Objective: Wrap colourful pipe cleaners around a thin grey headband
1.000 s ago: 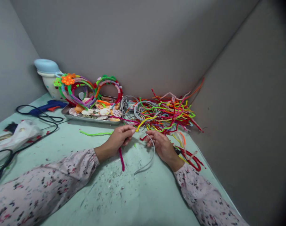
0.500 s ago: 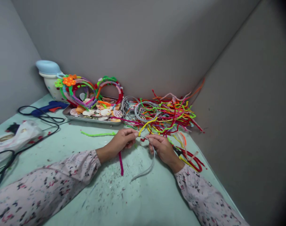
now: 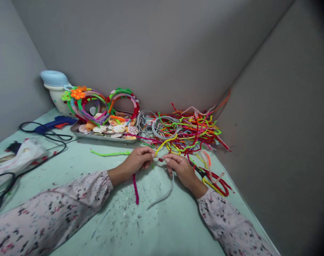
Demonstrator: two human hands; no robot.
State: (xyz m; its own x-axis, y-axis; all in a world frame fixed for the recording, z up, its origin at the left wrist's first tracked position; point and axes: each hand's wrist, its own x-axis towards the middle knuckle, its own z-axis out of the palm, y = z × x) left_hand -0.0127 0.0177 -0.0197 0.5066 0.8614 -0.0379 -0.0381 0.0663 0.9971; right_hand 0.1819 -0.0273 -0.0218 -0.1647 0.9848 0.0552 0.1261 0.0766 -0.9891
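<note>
**Bare headband and pipe cleaners in hand, right of table centre**

Left hand: fingers pinched shut on 1 end of a yellow pipe cleaner and, as far as can be told, on the top of a magenta pipe cleaner that hangs from under the palm onto the table. Right hand: fingers curled closed around the grey headband near its upper end; fingertips of both hands nearly meet.

Handling, judged: headband looks a thin, springy plastic arc, light, smooth and likely slippery; best gripped near the end being covered. Pipe cleaners are fuzzy, soft, wire-cored, bend easily and hold a bend; take them close to the tip.

Looks: band pale grey, plain, its free end resting on the table. Yellow strand runs up into the tangled pile of pipe cleaners behind.

Around: metal tray of shells, wrapped headbands, blue glue gun, red-handled scissors by the right wrist.
</note>
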